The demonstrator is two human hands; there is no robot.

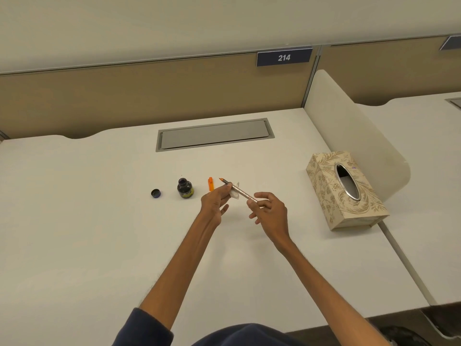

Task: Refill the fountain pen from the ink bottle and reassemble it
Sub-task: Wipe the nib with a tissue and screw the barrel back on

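Observation:
A slim silver fountain pen with an orange nib pointing up-left is held above the white desk. My right hand pinches its rear end. My left hand holds a small white tissue against the pen near the nib. To the left stands the open dark ink bottle, and its round cap lies further left on the desk. An orange pen cap lies between the bottle and the pen.
A patterned tissue box stands at the right, beside a curved white divider. A grey cable hatch is set into the desk at the back, below a tan partition labelled 214.

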